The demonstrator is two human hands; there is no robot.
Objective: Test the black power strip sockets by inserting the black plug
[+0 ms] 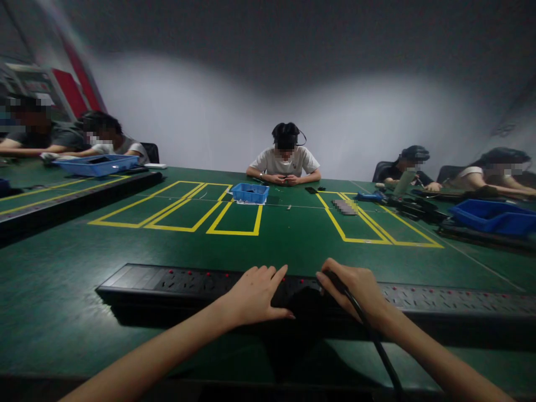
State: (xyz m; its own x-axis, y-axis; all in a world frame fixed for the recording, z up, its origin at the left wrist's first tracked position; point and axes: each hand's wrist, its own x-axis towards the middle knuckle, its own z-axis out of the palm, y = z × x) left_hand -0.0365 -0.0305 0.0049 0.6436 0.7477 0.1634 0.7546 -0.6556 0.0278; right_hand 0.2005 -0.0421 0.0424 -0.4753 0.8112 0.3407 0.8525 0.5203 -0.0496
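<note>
A long black power strip (142,276) with rows of sockets and small red parts lies across the table in front of me. My left hand (257,296) rests over its middle, thumb spread away from the fingers toward the near side. Just to the right, my right hand (360,287) is closed around the end of a black power cord (374,338). The cord trails down toward me past the table's near edge. My fingers mostly hide that end, and it is close above the strip; whether it touches a socket I cannot tell.
Yellow tape outlines mark the green table (176,248). Farther off stands a blue bin (250,194), with another blue bin (494,216) at right and one (98,165) at left. A person (285,162) sits opposite; others work at both sides.
</note>
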